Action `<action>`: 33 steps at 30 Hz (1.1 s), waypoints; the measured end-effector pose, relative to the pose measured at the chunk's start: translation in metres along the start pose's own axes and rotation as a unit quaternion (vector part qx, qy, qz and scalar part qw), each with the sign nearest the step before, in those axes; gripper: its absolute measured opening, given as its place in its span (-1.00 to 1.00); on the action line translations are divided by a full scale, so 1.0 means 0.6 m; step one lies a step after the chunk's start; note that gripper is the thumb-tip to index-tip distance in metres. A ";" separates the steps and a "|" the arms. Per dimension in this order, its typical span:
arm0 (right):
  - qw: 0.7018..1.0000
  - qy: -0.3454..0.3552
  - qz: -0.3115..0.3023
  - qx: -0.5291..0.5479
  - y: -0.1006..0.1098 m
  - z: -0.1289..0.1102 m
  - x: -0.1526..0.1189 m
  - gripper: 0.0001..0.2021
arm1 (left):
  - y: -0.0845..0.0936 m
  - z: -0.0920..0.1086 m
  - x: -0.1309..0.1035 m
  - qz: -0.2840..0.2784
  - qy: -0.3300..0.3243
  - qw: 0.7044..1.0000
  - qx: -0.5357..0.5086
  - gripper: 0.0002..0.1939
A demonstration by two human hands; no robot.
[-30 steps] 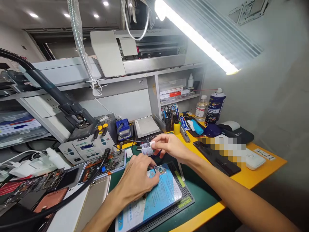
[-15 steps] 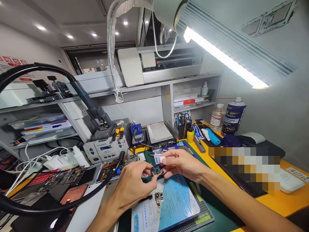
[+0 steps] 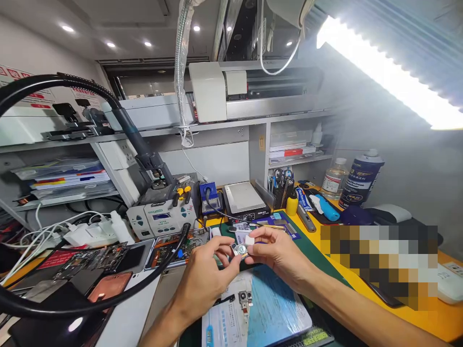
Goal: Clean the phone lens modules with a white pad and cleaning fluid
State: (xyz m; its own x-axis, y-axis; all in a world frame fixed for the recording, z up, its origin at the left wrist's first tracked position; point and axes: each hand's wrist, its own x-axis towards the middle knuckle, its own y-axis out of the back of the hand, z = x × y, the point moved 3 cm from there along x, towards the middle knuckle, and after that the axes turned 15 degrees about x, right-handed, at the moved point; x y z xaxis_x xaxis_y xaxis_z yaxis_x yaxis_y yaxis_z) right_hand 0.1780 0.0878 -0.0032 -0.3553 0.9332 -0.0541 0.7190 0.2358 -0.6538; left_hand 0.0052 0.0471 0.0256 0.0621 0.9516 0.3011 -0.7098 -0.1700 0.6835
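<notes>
Between thumb and fingertips, my left hand [image 3: 208,270] pinches a small phone camera module [image 3: 239,249], its round lens facing up. My right hand [image 3: 282,253] is closed on a small white block [image 3: 249,240] at the module's right edge; whether the block touches the lens I cannot tell. Some right fingers reach under the module and are partly hidden. Below my hands lies a blue and white plastic-covered booklet [image 3: 280,303]. Another camera module [image 3: 245,298] with a flex cable rests on it.
A soldering station [image 3: 161,217] and a tray of small parts [image 3: 170,255] stand behind to the left. A black hose [image 3: 119,301] curves across the left side. A yellow bottle [image 3: 291,205] and a spray can [image 3: 361,178] stand at the right; a lamp [image 3: 390,72] hangs overhead.
The view has shifted, so the scene sits slightly differently. The white block has come closer to the module's lens, and the module has tilted in my fingers.
</notes>
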 end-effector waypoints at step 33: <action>0.922 0.245 -0.058 -0.295 -0.019 -0.046 -0.038 -0.99 | -0.014 0.008 -0.014 -0.132 0.174 0.968 -0.128 -0.80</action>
State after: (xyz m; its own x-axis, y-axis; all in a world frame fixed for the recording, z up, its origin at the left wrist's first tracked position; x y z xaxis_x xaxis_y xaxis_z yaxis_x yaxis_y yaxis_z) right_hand 0.1941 0.0713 0.0264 -0.2414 0.8693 0.4313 0.9446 0.3124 -0.1010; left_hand 0.0139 0.0394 0.0206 0.0567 0.9895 -0.1331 -0.8544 0.1171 0.5063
